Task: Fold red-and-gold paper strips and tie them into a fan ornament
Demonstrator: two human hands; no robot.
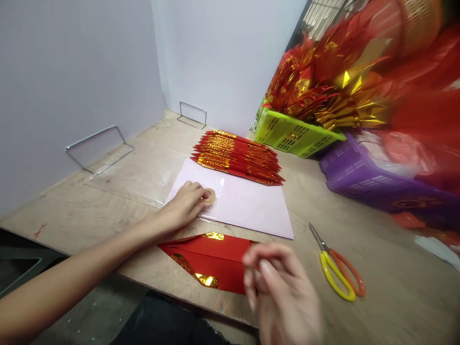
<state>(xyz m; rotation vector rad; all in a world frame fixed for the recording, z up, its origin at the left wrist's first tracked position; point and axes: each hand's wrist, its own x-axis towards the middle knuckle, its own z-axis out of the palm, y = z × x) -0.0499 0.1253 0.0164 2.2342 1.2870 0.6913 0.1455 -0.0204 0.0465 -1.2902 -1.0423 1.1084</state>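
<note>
My left hand [189, 203] is closed on a small tan roll of tape [210, 196], resting over a white sheet [251, 203]. Slightly blurred, my right hand [283, 287] is raised over the right end of a folded red paper piece [219, 261] with gold foil patches. Its fingers are curled with the thumb close to the index finger; anything between them is too small or blurred to make out. The red piece lies at the table's front edge. Beyond the white sheet lies an overlapping stack of red and gold folded papers [237, 155].
Scissors [338, 268] with yellow and orange handles lie on the wooden table to the right. A green basket [296, 134] full of red and gold paper and a purple basket [381, 177] stand at the back right. Two wire stands [100, 148] are near the wall.
</note>
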